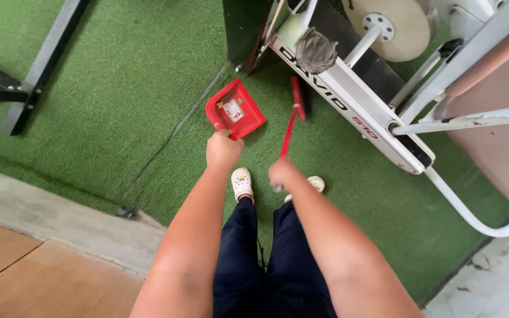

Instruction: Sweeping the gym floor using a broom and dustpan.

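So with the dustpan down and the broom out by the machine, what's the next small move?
Probably draw the broom toward the dustpan: the left hand holds the pan low on the green turf, open side toward the brush, while the right hand grips the handle.

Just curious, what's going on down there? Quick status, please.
Left hand grips red dustpan. Right hand grips red broom, bristles on green turf. White exercise machine close alongside.

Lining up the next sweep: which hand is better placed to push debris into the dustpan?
Right. The right hand holds the red broom, its head beside the red dustpan; the left hand is occupied holding the dustpan on the turf.
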